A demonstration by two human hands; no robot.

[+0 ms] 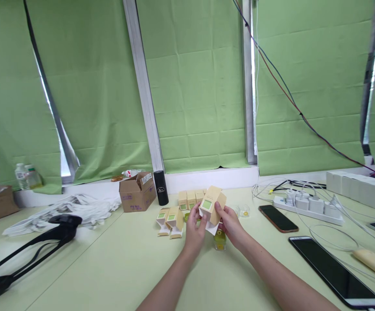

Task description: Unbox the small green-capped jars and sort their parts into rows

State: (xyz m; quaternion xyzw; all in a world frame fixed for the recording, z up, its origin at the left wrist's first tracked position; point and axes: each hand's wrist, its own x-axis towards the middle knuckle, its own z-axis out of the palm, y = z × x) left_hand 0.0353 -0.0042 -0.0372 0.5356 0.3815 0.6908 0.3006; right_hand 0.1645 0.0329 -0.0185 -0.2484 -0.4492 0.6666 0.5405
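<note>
A small beige carton (214, 202) with a green label window is held up between my two hands, tilted, its white flaps hanging open at the bottom. My left hand (195, 225) grips its left side, and my right hand (229, 222) pinches its right side. Just beneath, a small glass jar with yellow-green contents (220, 240) stands on the table, partly covered by the flaps and my right hand. Two similar cartons (170, 221) with open flaps lie to the left. Behind my hands more beige cartons (187, 199) stand in a row, partly hidden.
A brown cardboard box (137, 193) and a black cylinder (160, 188) stand at the back. On the right are a phone (278, 218), a tablet (335, 272), and a power strip (307, 206) with trailing white cables. A black strap-like frame (41, 242) and white bags (67, 211) lie left.
</note>
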